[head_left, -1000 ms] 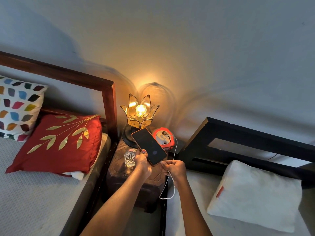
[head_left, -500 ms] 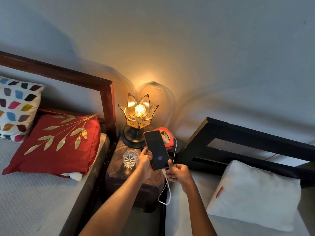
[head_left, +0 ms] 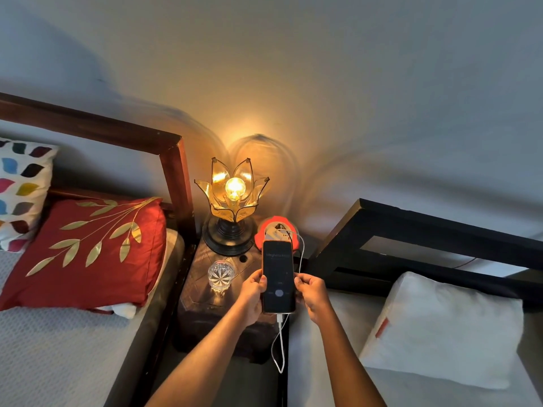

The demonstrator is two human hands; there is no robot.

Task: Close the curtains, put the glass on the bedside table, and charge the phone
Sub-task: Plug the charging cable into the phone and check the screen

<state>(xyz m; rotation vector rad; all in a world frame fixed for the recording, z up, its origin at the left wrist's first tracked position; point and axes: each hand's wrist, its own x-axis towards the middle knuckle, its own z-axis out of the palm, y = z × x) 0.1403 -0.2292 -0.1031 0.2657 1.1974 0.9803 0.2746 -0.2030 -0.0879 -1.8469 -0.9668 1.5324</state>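
Phone first: the dark phone (head_left: 277, 277) is in the lower middle of the frame, held up over the counter (head_left: 199, 295), with its screen glowing a little. The left hand (head_left: 249, 292) grips its left edge, with the fingers curled round the side. The right hand (head_left: 313, 292) pinches the right edge.

A white cable (head_left: 280, 348) is plugged into the bottom of the phone. It hangs down in a loop, then runs up the right side to a round red plug box (head_left: 270, 230) behind the phone.

The glass (head_left: 221, 274) stands on the counter, just left of the phone and in front of the lit flower lamp (head_left: 232, 201). So the glass part looks done. The curtains are not in the picture, so nobody can tell about them.

The step in hand looks like charging the phone, and it seems almost finished, since the plug is in. Next, the phone likely needs to be laid flat on a bare bit of the counter. That calls for care, because the glass is near and could tip if bumped, and the cable should hang loose so the plug does not pull out
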